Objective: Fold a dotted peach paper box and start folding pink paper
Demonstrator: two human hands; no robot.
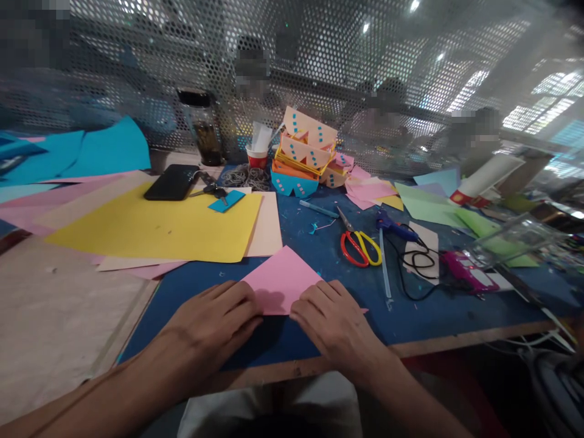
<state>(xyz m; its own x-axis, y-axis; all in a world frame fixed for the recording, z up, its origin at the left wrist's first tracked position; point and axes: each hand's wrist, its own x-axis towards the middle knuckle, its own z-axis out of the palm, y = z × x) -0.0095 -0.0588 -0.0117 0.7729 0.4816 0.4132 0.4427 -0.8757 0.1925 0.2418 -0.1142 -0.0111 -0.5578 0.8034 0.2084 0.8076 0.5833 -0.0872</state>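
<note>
A pink sheet of paper (283,280), shaped like a triangle with its point away from me, lies on the blue tabletop (292,340). Its straight edge faces me. My left hand (228,313) grips the left end of that edge, fingers closed over the paper. At the right end my right hand (326,313) does the same, thumb and fingers pressed together. Both hands cover the triangle's lower corners; a small pink tip shows past the right hand. Beyond the right hand lie scissors (358,246) with red and yellow handles.
Large yellow paper (182,228) spreads at left, bearing a black phone-like device (172,182) and keys (214,190). Decorated paper baskets (305,155) stand at the back beside a red cup (258,157) and a bottle (204,131). A blue glue gun (396,228) trails its cable at right.
</note>
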